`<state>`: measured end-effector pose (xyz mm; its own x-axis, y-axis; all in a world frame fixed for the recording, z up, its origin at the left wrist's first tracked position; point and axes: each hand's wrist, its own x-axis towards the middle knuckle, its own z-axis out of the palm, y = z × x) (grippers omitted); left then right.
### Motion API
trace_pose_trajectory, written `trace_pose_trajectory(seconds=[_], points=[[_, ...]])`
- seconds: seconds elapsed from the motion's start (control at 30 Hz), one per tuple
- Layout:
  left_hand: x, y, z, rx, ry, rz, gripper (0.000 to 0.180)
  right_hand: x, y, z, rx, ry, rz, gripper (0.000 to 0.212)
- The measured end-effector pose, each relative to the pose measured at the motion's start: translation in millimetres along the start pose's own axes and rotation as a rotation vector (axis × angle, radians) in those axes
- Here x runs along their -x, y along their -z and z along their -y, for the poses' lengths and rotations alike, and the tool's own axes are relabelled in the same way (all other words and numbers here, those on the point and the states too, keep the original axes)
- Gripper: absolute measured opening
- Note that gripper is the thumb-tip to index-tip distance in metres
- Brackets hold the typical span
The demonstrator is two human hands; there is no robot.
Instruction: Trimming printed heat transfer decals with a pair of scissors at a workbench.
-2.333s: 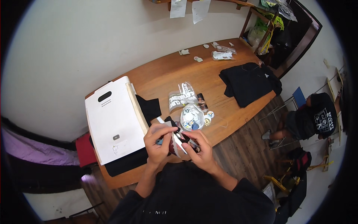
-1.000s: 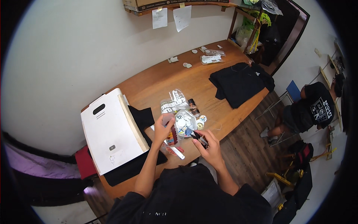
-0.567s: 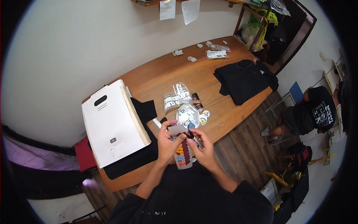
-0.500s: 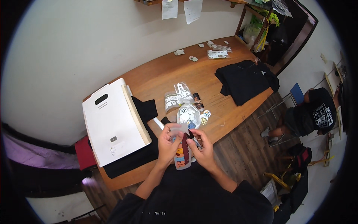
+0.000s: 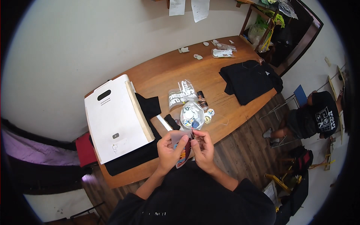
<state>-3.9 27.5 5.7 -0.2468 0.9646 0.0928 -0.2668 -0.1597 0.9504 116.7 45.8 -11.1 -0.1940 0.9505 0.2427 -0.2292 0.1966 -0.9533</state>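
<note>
Bowl (image 5: pixel 203 120) blocks ahead, with room between bottle (image 5: pixel 202 99) and folded garment (image 5: pixel 247 84)

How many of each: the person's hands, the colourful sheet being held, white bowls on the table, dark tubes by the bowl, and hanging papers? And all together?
Left hand and right hand: 2
Colourful sheet: 1
White bowl: 1
Dark tube: 1
Hanging papers: 2
Total: 7

i take this for a small garment-printing workshop: on my feed, a long table (image 5: pixel 150 71) carries folded black clothes (image 5: pixel 247 84), printed film (image 5: pixel 180 95), a bowl (image 5: pixel 203 119) of cut-out prints (image 5: pixel 189 113), and a white panel (image 5: pixel 116 122) with black cloth (image 5: pixel 149 105) poking out from under it. a colourful sheet (image 5: pixel 184 153) is in hand. papers (image 5: pixel 200 10) hang above, and another person (image 5: pixel 319 112) is by the right wall (image 5: pixel 326 75).
</note>
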Motion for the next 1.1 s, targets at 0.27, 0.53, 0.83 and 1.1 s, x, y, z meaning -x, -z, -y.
trace_pose_trajectory(seconds=[0.27, 0.53, 0.83, 1.1], points=[[0.7, 16.9, -11.0, -0.005, -0.027, -0.022, 0.013, -1.3, -24.7, 7.1, -0.026, -0.004, 0.018, 0.026], [10.5, -13.2, -4.8, -0.055, -0.020, -0.007, 0.012, 9.2, 7.4, 17.4, -0.032, -0.042, 0.017, 0.024], [9.7, -8.8, -3.9, -0.089, 0.008, 0.024, 0.013, 9.7, 9.1, 15.1, -0.031, -0.051, 0.007, 0.024], [9.4, -9.2, -4.8, -0.096, 0.047, 0.024, 0.014, 8.2, 7.5, 17.3, -0.090, -0.078, -0.016, 0.022]])
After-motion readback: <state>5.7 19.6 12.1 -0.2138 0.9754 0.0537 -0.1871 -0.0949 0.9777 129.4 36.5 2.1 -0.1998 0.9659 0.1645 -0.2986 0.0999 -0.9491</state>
